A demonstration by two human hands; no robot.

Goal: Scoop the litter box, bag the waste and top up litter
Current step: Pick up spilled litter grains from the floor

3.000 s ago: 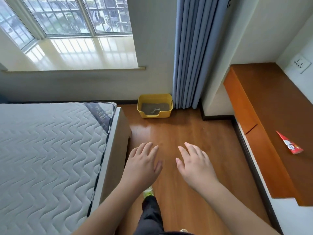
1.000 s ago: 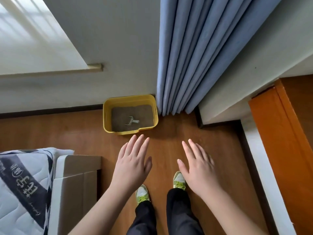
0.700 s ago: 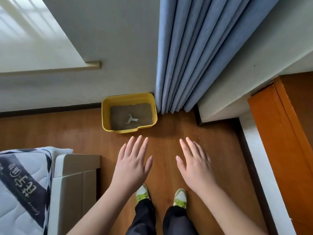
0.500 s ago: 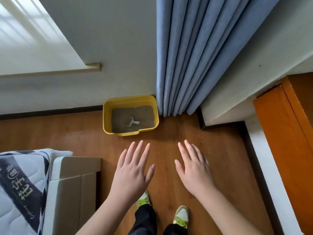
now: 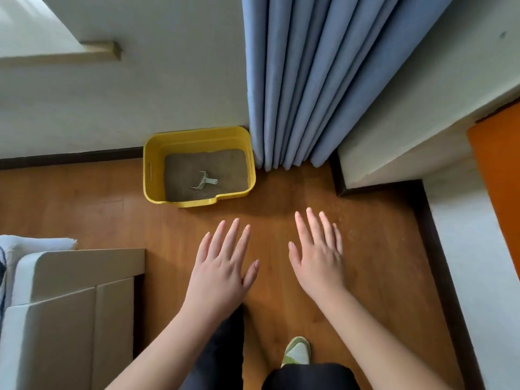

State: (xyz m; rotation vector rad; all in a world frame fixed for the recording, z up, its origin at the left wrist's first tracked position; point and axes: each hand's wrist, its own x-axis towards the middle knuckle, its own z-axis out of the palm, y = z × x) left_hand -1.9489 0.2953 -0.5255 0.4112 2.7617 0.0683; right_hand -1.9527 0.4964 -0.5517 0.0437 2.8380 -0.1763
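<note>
While both hands' grip is spread, empty | yellow litter box (image 5: 153, 170) holds litter (image 5: 225, 167), scoop (image 5: 203, 181)

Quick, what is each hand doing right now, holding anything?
Left hand: open, fingers straight and spread, holding nothing.
Right hand: open, fingers straight, holding nothing.

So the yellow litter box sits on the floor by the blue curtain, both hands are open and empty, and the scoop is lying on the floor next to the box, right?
Not quite. The scoop is not on the floor beside the box; the head view shows it lying on the litter inside the yellow litter box. The rest holds: the box sits on the floor by the blue curtain, and the left hand and right hand are open and empty.
</note>
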